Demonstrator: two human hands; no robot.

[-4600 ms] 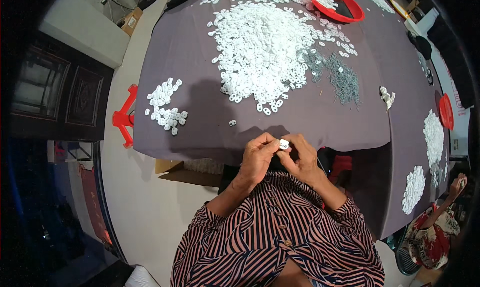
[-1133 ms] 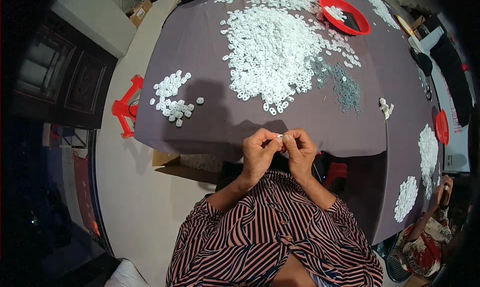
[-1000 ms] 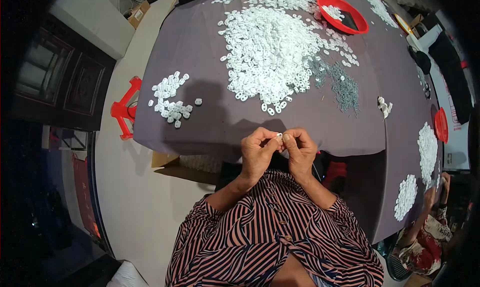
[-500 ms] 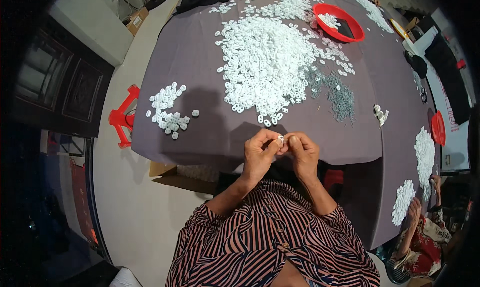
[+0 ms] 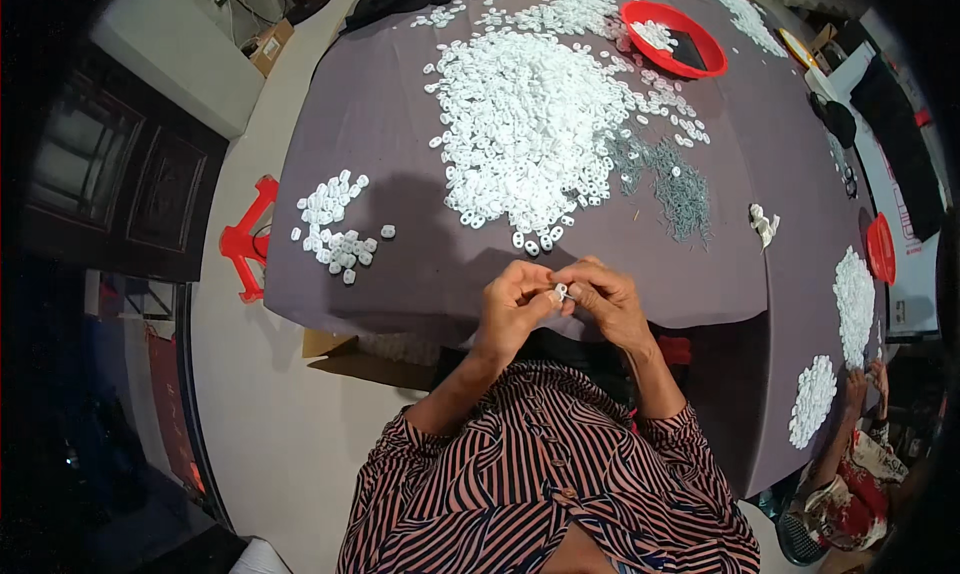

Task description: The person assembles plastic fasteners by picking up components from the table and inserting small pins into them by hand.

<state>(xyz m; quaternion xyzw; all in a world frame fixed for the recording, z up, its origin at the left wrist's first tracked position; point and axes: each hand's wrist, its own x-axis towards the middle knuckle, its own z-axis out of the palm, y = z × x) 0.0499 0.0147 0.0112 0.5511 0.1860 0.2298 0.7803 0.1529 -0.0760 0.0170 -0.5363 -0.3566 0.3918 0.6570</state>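
Near the table's front edge my left hand (image 5: 513,312) pinches a small white plastic piece (image 5: 561,290) with holes in it. My right hand (image 5: 612,304) is closed beside it, fingertips against the piece; a thin greyish sliver shows there, too small to name surely. Beyond my hands spreads a big heap of white two-holed oval pieces (image 5: 530,114), a few lying loose at its near side. To the heap's right lies a scatter of thin grey pin-like bits (image 5: 682,199). On the left rests a smaller group of white pieces (image 5: 335,214).
A red basin (image 5: 715,59) with white pieces stands at the far right. A crumpled white scrap (image 5: 764,226) lies near the right edge. Another person's hands (image 5: 866,382) are by white piles (image 5: 813,402) at right. A red stool (image 5: 246,239) stands left of the table.
My hands have come slightly lower, and my right hand has turned over the white piece, its fingers shifted. The other person's hands have moved up and right.
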